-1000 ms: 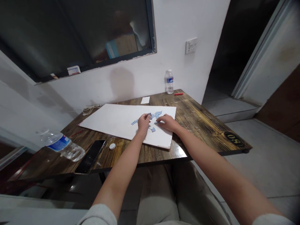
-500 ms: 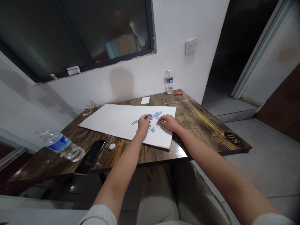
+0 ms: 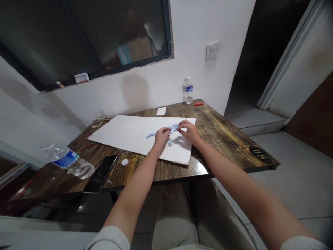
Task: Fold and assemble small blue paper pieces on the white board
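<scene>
A white board lies on the wooden table, with small flat blue-and-white pieces on it. One short striped group lies left of my hands, and a single striped piece is nearer me. More pieces form a loose cluster between my fingertips. My left hand is closed in a pinch beside the cluster's left side; whatever its fingertips grip is too small to make out. Over the cluster's right side, my right hand has thumb and forefinger drawn together, their contents unclear.
Left of the board are a lying water bottle, a black phone and a white cap. Toward the wall are an upright bottle, a red pen, a white paper and a coiled cable.
My right hand has risen and moved slightly away from me, up to the cluster. My left hand has shifted a little right, its fingertips now nearer the pieces.
</scene>
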`<state>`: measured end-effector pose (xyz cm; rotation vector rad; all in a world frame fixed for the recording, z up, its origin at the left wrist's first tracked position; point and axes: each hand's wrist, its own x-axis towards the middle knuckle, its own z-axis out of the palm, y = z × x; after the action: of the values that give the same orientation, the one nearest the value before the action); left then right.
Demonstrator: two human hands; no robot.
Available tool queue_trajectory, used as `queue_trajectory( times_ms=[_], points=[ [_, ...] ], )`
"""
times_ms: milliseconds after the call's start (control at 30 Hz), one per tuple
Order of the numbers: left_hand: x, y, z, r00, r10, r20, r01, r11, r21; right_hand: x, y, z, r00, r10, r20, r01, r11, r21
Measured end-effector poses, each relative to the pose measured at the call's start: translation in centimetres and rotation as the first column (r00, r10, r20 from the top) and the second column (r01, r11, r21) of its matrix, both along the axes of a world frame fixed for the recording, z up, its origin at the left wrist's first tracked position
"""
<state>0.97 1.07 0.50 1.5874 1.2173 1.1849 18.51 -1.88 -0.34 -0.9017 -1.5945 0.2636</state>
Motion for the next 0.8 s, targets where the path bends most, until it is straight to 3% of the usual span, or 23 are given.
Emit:
queue_trajectory(
  times_ms=[433,667,800],
  points=[
    [0.35,-0.17,0.16,0.983,-0.179,0.046,0.177,0.983,0.038,0.05,0.01,0.03,1.000,-0.010,0.004,0.010,0.999,-0.039],
    [0.27,-0.26,0.42,0.986,-0.161,0.050,0.159,0.986,0.055,-0.16,-0.16,-0.02,0.999,0.033,0.013,-0.032,0.997,-0.070],
    [0.22,-0.50,0.66,0.987,-0.158,0.019,0.156,0.986,0.060,-0.19,-0.03,-0.08,0.999,0.050,0.010,-0.048,0.986,-0.157]
  ],
)
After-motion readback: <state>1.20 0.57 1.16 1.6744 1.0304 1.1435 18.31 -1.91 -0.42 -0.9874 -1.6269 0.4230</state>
